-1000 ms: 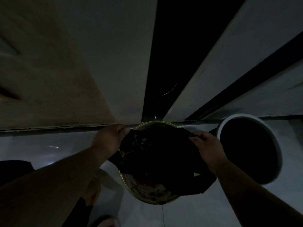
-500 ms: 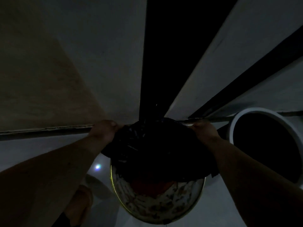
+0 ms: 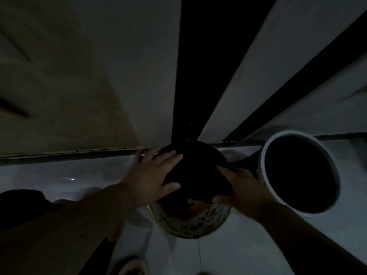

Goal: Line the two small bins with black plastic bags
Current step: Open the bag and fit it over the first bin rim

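A patterned round bin (image 3: 190, 223) stands on the floor against the wall, its mouth covered by a black plastic bag (image 3: 196, 173). My left hand (image 3: 153, 175) lies on the bag's left side with fingers spread flat. My right hand (image 3: 240, 187) presses the bag's right edge down over the rim, thumb below the fold. To the right stands a white bin (image 3: 327, 155); its inside is dark, and I cannot tell whether it holds a bag. The scene is very dim.
The wall ahead has a wooden door (image 3: 49, 86) on the left and dark vertical strips (image 3: 194, 66) between pale panels. The floor (image 3: 59, 175) is glossy and pale. My feet (image 3: 131, 266) show at the bottom edge.
Both hands moved from gripping the bag's far edge to lying on top of it, fingers now spread, pulling it lower over the bin's sides. The view shifted slightly.
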Demonstrator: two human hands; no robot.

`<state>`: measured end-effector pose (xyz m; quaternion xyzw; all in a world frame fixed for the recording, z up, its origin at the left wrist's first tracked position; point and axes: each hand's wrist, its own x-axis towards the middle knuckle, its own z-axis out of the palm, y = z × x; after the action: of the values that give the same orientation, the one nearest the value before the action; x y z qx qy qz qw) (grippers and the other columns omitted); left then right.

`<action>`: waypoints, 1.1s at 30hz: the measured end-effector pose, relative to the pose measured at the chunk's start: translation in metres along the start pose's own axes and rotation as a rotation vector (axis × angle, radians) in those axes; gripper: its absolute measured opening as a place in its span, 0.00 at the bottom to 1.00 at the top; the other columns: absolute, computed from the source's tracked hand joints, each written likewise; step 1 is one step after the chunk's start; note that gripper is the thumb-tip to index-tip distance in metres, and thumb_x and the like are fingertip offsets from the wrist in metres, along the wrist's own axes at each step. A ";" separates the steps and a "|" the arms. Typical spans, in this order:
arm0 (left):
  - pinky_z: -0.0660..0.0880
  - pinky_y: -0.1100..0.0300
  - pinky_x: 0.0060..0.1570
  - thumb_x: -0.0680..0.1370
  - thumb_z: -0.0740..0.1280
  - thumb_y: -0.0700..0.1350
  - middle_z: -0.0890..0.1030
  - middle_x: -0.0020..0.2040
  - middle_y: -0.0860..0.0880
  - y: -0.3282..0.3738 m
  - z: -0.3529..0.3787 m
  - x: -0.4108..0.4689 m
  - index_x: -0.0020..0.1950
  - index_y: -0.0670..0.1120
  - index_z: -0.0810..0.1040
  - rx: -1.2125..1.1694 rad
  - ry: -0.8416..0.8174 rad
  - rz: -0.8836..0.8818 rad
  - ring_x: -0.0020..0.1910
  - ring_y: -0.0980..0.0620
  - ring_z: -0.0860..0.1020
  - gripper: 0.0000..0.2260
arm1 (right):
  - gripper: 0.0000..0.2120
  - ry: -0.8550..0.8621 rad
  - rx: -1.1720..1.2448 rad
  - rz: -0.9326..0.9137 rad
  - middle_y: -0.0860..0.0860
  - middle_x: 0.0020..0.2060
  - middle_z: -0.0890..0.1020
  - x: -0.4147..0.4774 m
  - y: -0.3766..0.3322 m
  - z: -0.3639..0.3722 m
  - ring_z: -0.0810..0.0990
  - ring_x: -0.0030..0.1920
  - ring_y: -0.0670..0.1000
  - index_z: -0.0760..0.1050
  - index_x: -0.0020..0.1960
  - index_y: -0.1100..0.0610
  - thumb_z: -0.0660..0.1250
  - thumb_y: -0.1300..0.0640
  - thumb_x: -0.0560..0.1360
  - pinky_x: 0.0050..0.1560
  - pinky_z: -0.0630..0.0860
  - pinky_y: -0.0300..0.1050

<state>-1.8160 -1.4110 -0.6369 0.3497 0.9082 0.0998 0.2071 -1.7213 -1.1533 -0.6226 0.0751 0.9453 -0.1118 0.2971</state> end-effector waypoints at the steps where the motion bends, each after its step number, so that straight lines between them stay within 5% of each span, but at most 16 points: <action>1: 0.47 0.38 0.70 0.68 0.54 0.70 0.66 0.73 0.52 0.003 0.000 0.001 0.74 0.59 0.47 0.054 -0.113 0.000 0.74 0.48 0.52 0.38 | 0.39 -0.026 -0.089 0.012 0.48 0.70 0.69 -0.007 0.001 0.004 0.59 0.72 0.53 0.50 0.73 0.41 0.62 0.34 0.67 0.71 0.45 0.66; 4: 0.46 0.36 0.69 0.68 0.65 0.61 0.77 0.62 0.52 0.007 -0.008 -0.005 0.72 0.58 0.59 0.154 -0.197 0.015 0.68 0.48 0.63 0.34 | 0.26 0.086 -0.140 -0.020 0.46 0.60 0.79 -0.030 -0.004 0.011 0.69 0.65 0.53 0.65 0.68 0.40 0.64 0.44 0.70 0.70 0.51 0.65; 6: 0.57 0.36 0.64 0.66 0.69 0.55 0.82 0.48 0.54 0.009 -0.010 -0.023 0.59 0.58 0.75 0.210 -0.133 0.124 0.58 0.47 0.74 0.21 | 0.16 0.187 -0.131 -0.066 0.47 0.45 0.85 -0.047 -0.006 0.016 0.79 0.53 0.55 0.78 0.53 0.43 0.72 0.50 0.65 0.65 0.62 0.68; 8: 0.74 0.39 0.50 0.59 0.74 0.53 0.81 0.34 0.55 0.009 -0.005 -0.049 0.41 0.57 0.81 0.284 -0.082 0.191 0.43 0.49 0.80 0.12 | 0.13 0.292 -0.152 -0.081 0.47 0.33 0.83 -0.062 -0.003 0.028 0.82 0.40 0.55 0.81 0.40 0.47 0.78 0.52 0.56 0.56 0.71 0.70; 10: 0.77 0.42 0.43 0.55 0.73 0.54 0.78 0.29 0.56 0.006 0.010 -0.074 0.33 0.57 0.79 0.313 -0.052 0.197 0.39 0.51 0.79 0.09 | 0.13 0.334 -0.180 -0.099 0.47 0.30 0.80 -0.073 -0.001 0.044 0.81 0.37 0.54 0.79 0.36 0.48 0.79 0.52 0.54 0.53 0.73 0.68; 14: 0.62 0.50 0.55 0.62 0.64 0.53 0.81 0.32 0.58 -0.003 0.044 -0.112 0.33 0.58 0.82 0.209 0.017 0.224 0.48 0.54 0.70 0.07 | 0.11 0.391 -0.193 -0.086 0.47 0.33 0.82 -0.085 0.008 0.085 0.83 0.42 0.53 0.80 0.36 0.49 0.78 0.53 0.57 0.55 0.71 0.69; 17: 0.63 0.47 0.58 0.60 0.67 0.53 0.83 0.37 0.58 0.004 0.053 -0.116 0.37 0.61 0.83 0.208 -0.140 0.067 0.52 0.51 0.79 0.09 | 0.09 0.356 -0.188 -0.083 0.47 0.40 0.86 -0.087 0.012 0.112 0.84 0.50 0.52 0.81 0.37 0.51 0.78 0.56 0.59 0.56 0.70 0.71; 19: 0.63 0.36 0.63 0.65 0.69 0.53 0.82 0.53 0.54 0.007 0.060 -0.112 0.51 0.63 0.80 0.248 -0.296 -0.075 0.62 0.46 0.76 0.15 | 0.12 0.300 -0.177 -0.076 0.49 0.43 0.87 -0.084 0.010 0.122 0.82 0.55 0.53 0.81 0.38 0.52 0.80 0.59 0.58 0.55 0.71 0.70; 21: 0.52 0.35 0.70 0.73 0.61 0.54 0.71 0.69 0.52 0.003 0.073 -0.108 0.65 0.62 0.70 0.243 -0.377 -0.166 0.74 0.44 0.60 0.20 | 0.15 0.265 -0.185 -0.045 0.49 0.46 0.87 -0.079 0.009 0.129 0.81 0.57 0.54 0.82 0.41 0.52 0.80 0.61 0.56 0.54 0.73 0.68; 24: 0.50 0.41 0.71 0.75 0.57 0.54 0.56 0.77 0.51 -0.008 0.092 -0.101 0.73 0.59 0.56 0.243 -0.423 -0.220 0.77 0.46 0.46 0.26 | 0.18 0.190 -0.146 0.022 0.50 0.55 0.84 -0.068 0.011 0.140 0.76 0.64 0.56 0.81 0.53 0.53 0.74 0.64 0.65 0.58 0.73 0.63; 27: 0.57 0.50 0.70 0.77 0.58 0.52 0.59 0.77 0.47 -0.011 0.097 -0.089 0.74 0.51 0.58 0.106 -0.467 -0.289 0.76 0.46 0.55 0.26 | 0.18 0.041 0.115 0.116 0.51 0.69 0.72 -0.055 0.012 0.150 0.67 0.71 0.55 0.71 0.66 0.51 0.59 0.60 0.77 0.65 0.68 0.52; 29: 0.63 0.55 0.65 0.76 0.62 0.44 0.70 0.70 0.42 -0.009 0.093 -0.083 0.68 0.43 0.68 -0.241 -0.295 -0.474 0.70 0.43 0.67 0.20 | 0.17 -0.011 0.479 0.330 0.56 0.63 0.78 -0.051 0.006 0.146 0.77 0.61 0.57 0.74 0.64 0.54 0.57 0.61 0.78 0.57 0.73 0.48; 33: 0.70 0.52 0.61 0.77 0.61 0.38 0.76 0.64 0.41 -0.011 0.079 -0.067 0.64 0.44 0.71 -0.734 0.274 -0.763 0.61 0.42 0.74 0.16 | 0.13 0.567 0.732 0.634 0.57 0.54 0.82 -0.046 -0.003 0.121 0.78 0.53 0.56 0.76 0.56 0.58 0.60 0.64 0.74 0.52 0.69 0.44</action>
<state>-1.7432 -1.4615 -0.6905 -0.1162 0.8948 0.3727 0.2166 -1.6184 -1.1907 -0.6916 0.4810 0.8188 -0.3132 0.0049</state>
